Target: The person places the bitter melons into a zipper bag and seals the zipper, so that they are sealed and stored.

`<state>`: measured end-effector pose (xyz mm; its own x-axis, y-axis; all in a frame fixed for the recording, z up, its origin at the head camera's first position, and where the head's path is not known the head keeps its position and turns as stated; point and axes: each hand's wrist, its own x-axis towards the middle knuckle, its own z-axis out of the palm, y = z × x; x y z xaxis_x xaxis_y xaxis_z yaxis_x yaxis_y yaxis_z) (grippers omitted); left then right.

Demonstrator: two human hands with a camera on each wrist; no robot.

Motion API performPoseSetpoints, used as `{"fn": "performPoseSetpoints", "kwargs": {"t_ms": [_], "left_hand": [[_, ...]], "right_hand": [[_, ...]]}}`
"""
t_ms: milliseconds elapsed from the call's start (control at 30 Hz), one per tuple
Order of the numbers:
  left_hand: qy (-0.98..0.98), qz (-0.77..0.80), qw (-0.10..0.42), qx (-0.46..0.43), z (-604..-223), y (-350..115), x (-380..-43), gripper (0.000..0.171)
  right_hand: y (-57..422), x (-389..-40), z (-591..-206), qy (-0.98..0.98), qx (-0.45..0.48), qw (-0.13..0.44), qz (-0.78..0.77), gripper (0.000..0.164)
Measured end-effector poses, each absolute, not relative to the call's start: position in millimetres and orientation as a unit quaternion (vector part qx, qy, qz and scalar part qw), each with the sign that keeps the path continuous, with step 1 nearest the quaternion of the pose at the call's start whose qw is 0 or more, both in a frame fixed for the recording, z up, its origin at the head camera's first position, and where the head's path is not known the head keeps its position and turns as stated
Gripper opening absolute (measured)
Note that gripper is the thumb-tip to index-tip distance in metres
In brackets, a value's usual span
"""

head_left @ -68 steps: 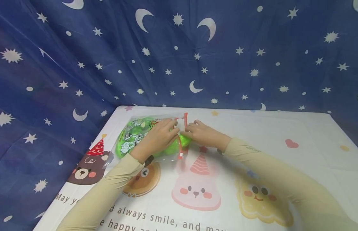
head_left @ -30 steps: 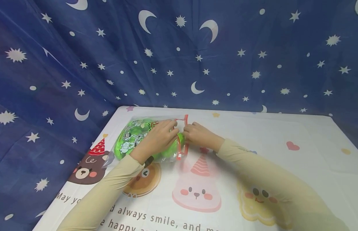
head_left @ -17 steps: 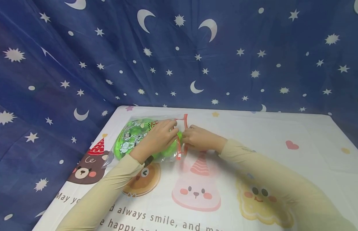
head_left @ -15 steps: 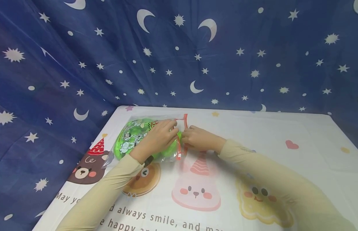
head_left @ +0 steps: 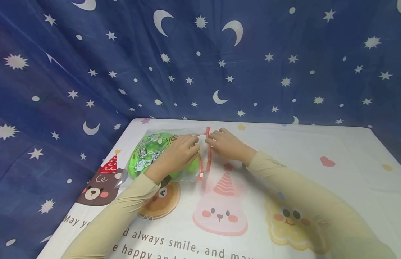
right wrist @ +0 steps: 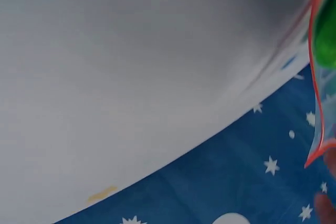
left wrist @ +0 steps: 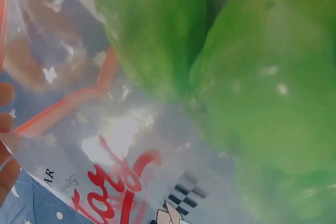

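A clear zip bag (head_left: 187, 177) with red edging lies on the table, its mouth to the right. Inside are several green, rounded, lobed things (left wrist: 268, 82) whose kind I cannot tell. My left hand (head_left: 176, 153) lies over the bag and pinches the near side of its mouth; in the left wrist view its fingertips (left wrist: 6, 121) are on the plastic. My right hand (head_left: 229, 145) is at the opposite red rim, fingers bent. In the right wrist view one blurred fingertip (right wrist: 331, 161) meets the rim's corner and another is apart; whether they pinch it is unclear.
The table wears a white cloth (head_left: 349, 216) printed with cartoon animals and lettering. A blue curtain (head_left: 271, 43) with moons and stars hangs behind it and along the left side.
My right hand has come out of the bag's mouth and moved up along the red rim. The green thing that stuck out earlier is now inside. My left hand stays in place.
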<state>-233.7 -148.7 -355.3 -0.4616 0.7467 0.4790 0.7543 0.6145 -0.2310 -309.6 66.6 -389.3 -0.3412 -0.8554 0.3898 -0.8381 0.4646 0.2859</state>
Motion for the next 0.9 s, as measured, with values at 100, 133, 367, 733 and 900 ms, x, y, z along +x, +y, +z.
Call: {"fn": "performPoseSetpoints", "kwargs": {"t_ms": [100,133,367,733,900], "left_hand": [[-0.849,0.003,0.280,-0.449,-356,-148,-234,0.011],[-0.847,0.008,0.277,-0.453,-356,-148,-234,0.012],[-0.846,0.074,0.225,-0.478,-357,-139,-225,0.023],[-0.838,0.115,0.130,-0.518,-360,-136,-190,0.045],[-0.839,0.100,0.098,-0.525,-369,-139,-184,0.040]], "right_hand": [[65,-314,-383,-0.813,0.499,0.301,0.018,0.027],[64,-315,-381,-0.808,0.499,0.311,0.027,0.027],[56,-317,-380,-0.762,0.554,0.335,0.018,0.014],[54,-309,-390,-0.734,0.587,0.340,0.015,0.013],[52,-297,-390,-0.689,0.646,0.327,0.023,0.018]]}}
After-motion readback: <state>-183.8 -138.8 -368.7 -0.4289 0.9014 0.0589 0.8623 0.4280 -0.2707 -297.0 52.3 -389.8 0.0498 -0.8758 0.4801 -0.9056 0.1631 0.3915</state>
